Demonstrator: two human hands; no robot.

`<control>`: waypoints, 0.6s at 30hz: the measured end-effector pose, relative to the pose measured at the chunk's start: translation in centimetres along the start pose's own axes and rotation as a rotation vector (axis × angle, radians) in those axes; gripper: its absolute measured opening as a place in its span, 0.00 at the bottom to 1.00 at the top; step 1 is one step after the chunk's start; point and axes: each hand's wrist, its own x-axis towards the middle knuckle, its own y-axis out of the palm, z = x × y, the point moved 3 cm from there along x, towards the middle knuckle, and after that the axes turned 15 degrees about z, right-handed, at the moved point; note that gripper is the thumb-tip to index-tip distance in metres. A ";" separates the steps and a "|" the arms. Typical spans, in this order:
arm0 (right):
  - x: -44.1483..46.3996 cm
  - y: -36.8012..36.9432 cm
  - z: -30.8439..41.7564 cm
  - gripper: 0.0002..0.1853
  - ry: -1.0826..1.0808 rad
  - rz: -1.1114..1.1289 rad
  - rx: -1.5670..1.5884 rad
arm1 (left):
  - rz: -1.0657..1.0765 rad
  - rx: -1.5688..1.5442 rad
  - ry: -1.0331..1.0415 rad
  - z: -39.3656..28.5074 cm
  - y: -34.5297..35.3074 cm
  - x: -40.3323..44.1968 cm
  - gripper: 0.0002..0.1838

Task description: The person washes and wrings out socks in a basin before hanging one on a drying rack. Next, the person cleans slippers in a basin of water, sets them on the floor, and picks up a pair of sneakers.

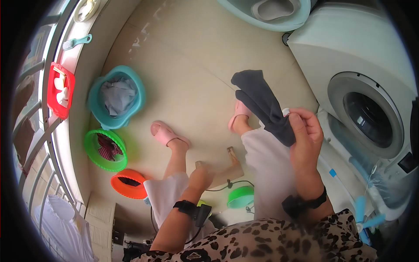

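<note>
A pair of dark grey socks (266, 109) hangs from my right hand (307, 131), pinched between thumb and fingers above my right knee. The toe ends point up and left over the tiled floor. A small white bit shows at the fingertips; I cannot make out what it is. My left hand (201, 177) is over my lap, near my left knee, smeared by motion. Its fingers are not clear, and nothing plain shows in it. A black strap sits on each wrist.
On the left stand a teal basin (139, 98) with pale cloth, a green basin (88, 153) with dark red striped cloth and an orange basin (139, 191) with dark cloth. A washing machine (340, 48) stands at right. A red tray (54, 98) is on the ledge.
</note>
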 end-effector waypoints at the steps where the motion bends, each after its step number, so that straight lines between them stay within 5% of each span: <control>1: -0.2 0.2 0.6 0.07 0.012 0.004 0.016 | -0.101 -0.189 0.090 -1.5 -1.0 -0.1 0.14; 7: -1.8 -1.4 6.3 0.07 0.041 0.008 0.065 | -0.359 -0.777 0.319 -7.7 -11.5 -6.0 0.09; 18: -2.9 -7.0 16.4 0.04 -0.057 0.088 0.242 | -0.475 -0.904 0.693 -28.6 -24.1 -27.1 0.10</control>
